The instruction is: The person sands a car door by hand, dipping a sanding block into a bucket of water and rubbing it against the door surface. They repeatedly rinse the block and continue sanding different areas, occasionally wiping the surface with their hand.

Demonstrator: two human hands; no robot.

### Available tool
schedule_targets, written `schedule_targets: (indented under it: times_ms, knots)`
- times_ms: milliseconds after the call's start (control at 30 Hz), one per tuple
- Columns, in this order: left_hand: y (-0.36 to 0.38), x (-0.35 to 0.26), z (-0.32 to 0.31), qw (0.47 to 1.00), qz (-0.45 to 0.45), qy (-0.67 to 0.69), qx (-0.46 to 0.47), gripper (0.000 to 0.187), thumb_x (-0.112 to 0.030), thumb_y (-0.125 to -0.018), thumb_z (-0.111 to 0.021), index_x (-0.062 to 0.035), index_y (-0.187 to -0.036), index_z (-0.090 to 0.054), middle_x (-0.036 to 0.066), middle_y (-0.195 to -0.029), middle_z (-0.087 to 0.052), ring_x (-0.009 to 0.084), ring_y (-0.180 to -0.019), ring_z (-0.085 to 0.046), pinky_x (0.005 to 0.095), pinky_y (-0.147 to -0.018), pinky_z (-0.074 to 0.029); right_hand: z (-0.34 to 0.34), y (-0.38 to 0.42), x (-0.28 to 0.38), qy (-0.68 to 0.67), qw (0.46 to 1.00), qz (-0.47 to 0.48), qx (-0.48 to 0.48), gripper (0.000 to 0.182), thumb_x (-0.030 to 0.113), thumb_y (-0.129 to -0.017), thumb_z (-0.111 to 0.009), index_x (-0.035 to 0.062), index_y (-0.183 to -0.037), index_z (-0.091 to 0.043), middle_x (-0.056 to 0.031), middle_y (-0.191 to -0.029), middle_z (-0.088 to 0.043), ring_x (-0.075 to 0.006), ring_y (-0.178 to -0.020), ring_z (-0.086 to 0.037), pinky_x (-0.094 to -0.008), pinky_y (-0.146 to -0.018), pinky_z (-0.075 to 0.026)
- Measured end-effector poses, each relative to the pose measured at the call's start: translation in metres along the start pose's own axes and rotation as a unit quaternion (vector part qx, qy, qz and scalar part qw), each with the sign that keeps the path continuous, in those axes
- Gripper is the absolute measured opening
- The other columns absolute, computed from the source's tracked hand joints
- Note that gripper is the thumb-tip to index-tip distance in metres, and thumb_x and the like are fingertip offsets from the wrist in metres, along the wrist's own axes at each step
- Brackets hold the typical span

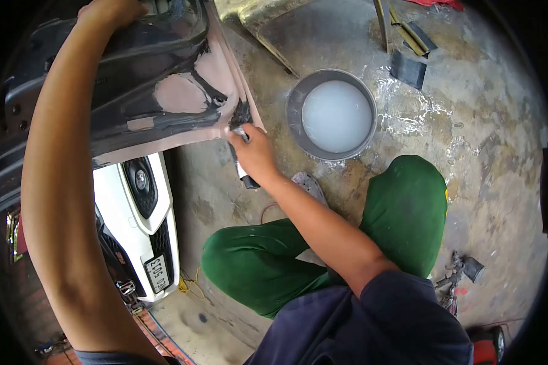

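A dark car body panel with pink filler patches and a pink-coated edge takes up the upper left. My left hand grips its far part at the top edge of the view; some of the fingers are cut off. At the panel's near right corner, my right hand is closed around a slim black-and-white object, whose dark end sticks out below the palm. Its kind is mostly hidden by the fingers. The knuckles and fingertips of this hand are at the pink corner of the panel.
A grey tub of cloudy water stands on the wet concrete floor. Dark sheets lie beyond it. A white car front is below the panel. A spray gun lies at the lower right, and a yellow cord lies near the car.
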State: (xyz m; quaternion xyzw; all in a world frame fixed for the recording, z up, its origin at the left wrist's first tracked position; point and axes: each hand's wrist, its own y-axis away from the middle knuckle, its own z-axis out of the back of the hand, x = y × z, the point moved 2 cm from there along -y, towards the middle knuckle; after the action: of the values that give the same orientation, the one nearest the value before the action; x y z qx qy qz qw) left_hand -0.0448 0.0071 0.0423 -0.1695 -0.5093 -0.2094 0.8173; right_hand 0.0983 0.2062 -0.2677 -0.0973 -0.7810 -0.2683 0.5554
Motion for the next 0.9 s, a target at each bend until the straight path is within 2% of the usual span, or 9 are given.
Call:
schedule_targets:
  times_ms: [33, 133, 167, 267, 367, 567, 667, 767, 900]
  knots:
    - [-0.005, 0.000, 0.001, 0.999, 0.004, 0.002, 0.032, 0.048, -0.047, -0.087, -0.072, -0.0061, -0.112, -0.079, 0.018, -0.122, -0.073, 0.0326, -0.118, -0.070, 0.0424, -0.100, -0.053, 0.005, 0.005, 0.020, -0.045, 0.998, -0.008, 0.036, 0.035, 0.035, -0.094, -0.067, 0.0017, -0.106, -0.068, -0.0213, -0.108, -0.066, -0.0412, -0.105, -0.061, -0.0473, -0.093, -0.049]
    - [0.000, -0.003, 0.006, 0.999, 0.000, 0.007, 0.035, 0.052, -0.050, -0.089, -0.069, -0.0048, -0.113, -0.078, 0.018, -0.122, -0.073, 0.0328, -0.118, -0.070, 0.0424, -0.101, -0.053, -0.003, 0.008, -0.002, -0.001, 0.996, 0.089, -0.031, 0.035, 0.035, -0.094, -0.067, 0.0033, -0.109, -0.067, -0.0196, -0.114, -0.066, -0.0404, -0.112, -0.059, -0.0486, -0.097, -0.047]
    - [-0.001, -0.001, 0.004, 0.999, 0.002, -0.001, 0.042, 0.053, -0.051, -0.090, -0.068, -0.0048, -0.113, -0.078, 0.018, -0.123, -0.073, 0.0328, -0.119, -0.069, 0.0426, -0.102, -0.052, -0.003, 0.005, -0.016, 0.036, 0.998, 0.032, -0.048, 0.037, 0.035, -0.095, -0.067, 0.0059, -0.117, -0.067, -0.0185, -0.120, -0.065, -0.0397, -0.118, -0.056, -0.0490, -0.101, -0.045]
    - [0.000, -0.003, -0.001, 0.999, 0.002, -0.017, 0.034, 0.056, -0.054, -0.092, -0.064, -0.0050, -0.117, -0.077, 0.017, -0.127, -0.072, 0.0331, -0.123, -0.066, 0.0433, -0.105, -0.049, 0.017, 0.003, -0.008, 0.133, 0.991, 0.012, -0.003, 0.040, 0.037, -0.094, -0.067, 0.0072, -0.122, -0.067, -0.0182, -0.122, -0.066, -0.0407, -0.120, -0.057, -0.0496, -0.101, -0.047]
    - [0.005, -0.007, 0.006, 0.999, 0.025, -0.008, 0.032, 0.057, -0.054, -0.096, -0.061, -0.0056, -0.122, -0.075, 0.016, -0.133, -0.069, 0.0340, -0.130, -0.062, 0.0440, -0.109, -0.045, 0.048, -0.001, 0.020, 0.188, 0.982, -0.012, 0.004, 0.044, 0.039, -0.094, -0.067, 0.0080, -0.125, -0.067, -0.0178, -0.126, -0.066, -0.0420, -0.122, -0.057, -0.0512, -0.101, -0.048]
    - [0.013, 0.000, 0.026, 0.997, 0.033, 0.074, -0.008, 0.051, -0.049, -0.097, -0.061, -0.0051, -0.118, -0.076, 0.016, -0.127, -0.072, 0.0324, -0.125, -0.064, 0.0440, -0.105, -0.047, 0.113, -0.044, 0.112, 0.304, 0.949, 0.074, 0.035, 0.045, 0.041, -0.093, -0.066, 0.0093, -0.125, -0.069, -0.0177, -0.129, -0.066, -0.0419, -0.121, -0.060, -0.0502, -0.101, -0.050]
    - [-0.020, 0.001, 0.000, 0.990, -0.004, 0.137, -0.027, 0.048, -0.045, -0.094, -0.066, -0.0081, -0.123, -0.074, 0.020, -0.129, -0.070, 0.0421, -0.121, -0.065, 0.0530, -0.103, -0.050, 0.144, -0.061, 0.094, 0.242, 0.966, 0.086, 0.043, 0.054, 0.043, -0.091, -0.069, 0.0036, -0.127, -0.068, -0.0263, -0.122, -0.069, -0.0433, -0.116, -0.064, -0.0458, -0.100, -0.050]
    - [-0.023, -0.019, -0.010, 0.992, -0.052, 0.094, -0.072, 0.051, -0.049, -0.097, -0.062, -0.0046, -0.120, -0.073, 0.022, -0.124, -0.071, 0.0430, -0.116, -0.066, 0.0510, -0.099, -0.052, 0.162, -0.065, 0.085, 0.231, 0.972, 0.012, 0.045, 0.055, 0.044, -0.092, -0.068, 0.0027, -0.129, -0.066, -0.0271, -0.121, -0.070, -0.0423, -0.116, -0.066, -0.0449, -0.098, -0.050]
    - [0.032, -0.079, 0.004, 0.899, -0.123, 0.372, -0.197, 0.049, -0.046, -0.100, -0.061, -0.0006, -0.112, -0.074, 0.025, -0.113, -0.072, 0.0403, -0.108, -0.069, 0.0484, -0.091, -0.054, 0.176, -0.075, 0.101, 0.250, 0.968, 0.016, 0.017, 0.059, 0.045, -0.092, -0.068, 0.0031, -0.133, -0.064, -0.0264, -0.125, -0.069, -0.0413, -0.118, -0.065, -0.0451, -0.101, -0.049]
